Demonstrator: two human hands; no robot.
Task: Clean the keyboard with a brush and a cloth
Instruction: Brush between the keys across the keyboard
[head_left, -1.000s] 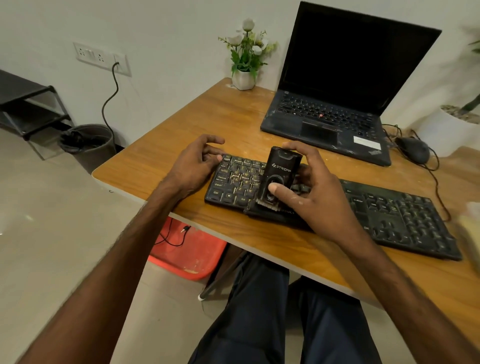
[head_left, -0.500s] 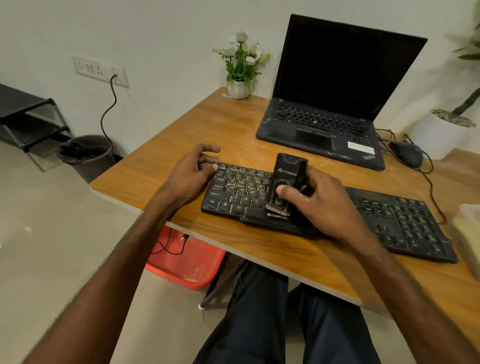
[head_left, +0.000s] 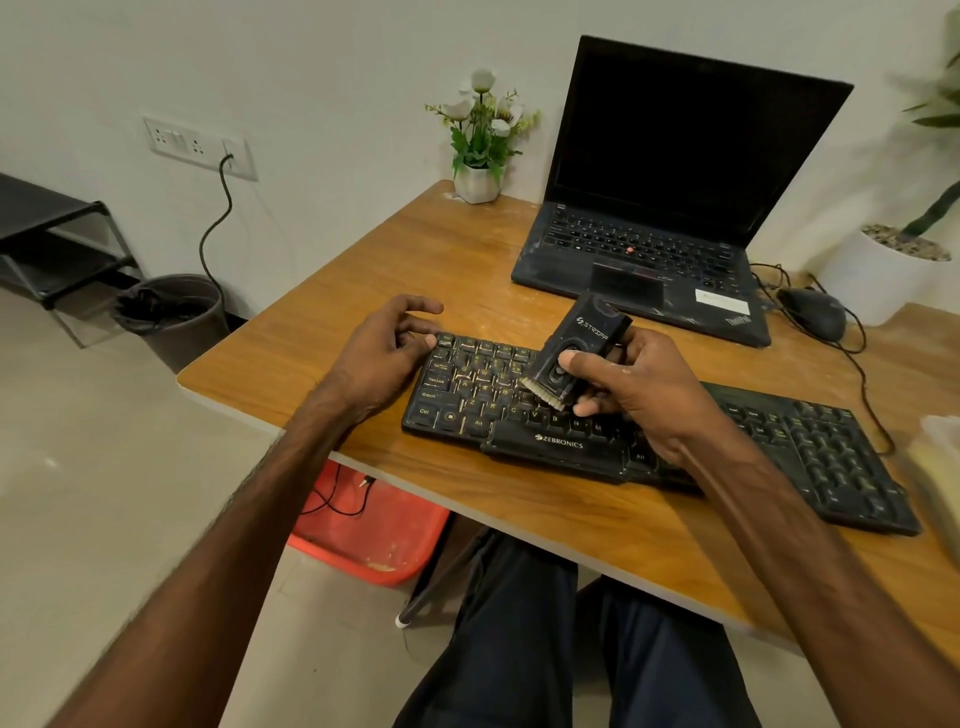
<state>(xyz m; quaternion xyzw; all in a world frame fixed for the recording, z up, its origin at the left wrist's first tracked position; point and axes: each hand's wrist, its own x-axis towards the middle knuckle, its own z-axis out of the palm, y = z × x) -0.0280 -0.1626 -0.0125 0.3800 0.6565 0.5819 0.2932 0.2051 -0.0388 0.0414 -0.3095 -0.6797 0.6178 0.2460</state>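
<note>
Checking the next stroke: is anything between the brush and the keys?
Nothing visible. The right hand holds the brush tilted over the keyboard, bristles toward the keys; the left hand touches its left end.

Wooden table (head_left: 363, 291) — black keyboard (head_left: 561, 446) near front edge, open laptop (head_left: 639, 249), mouse (head_left: 810, 312), small flower pot (head_left: 477, 182) behind

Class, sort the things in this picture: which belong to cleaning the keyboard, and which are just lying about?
Belong to the job: keyboard; brush, held in the right hand over the keys; left hand, at the keyboard's left end.
Lying about: laptop, mouse, flowers, potted plant, bin.
</note>
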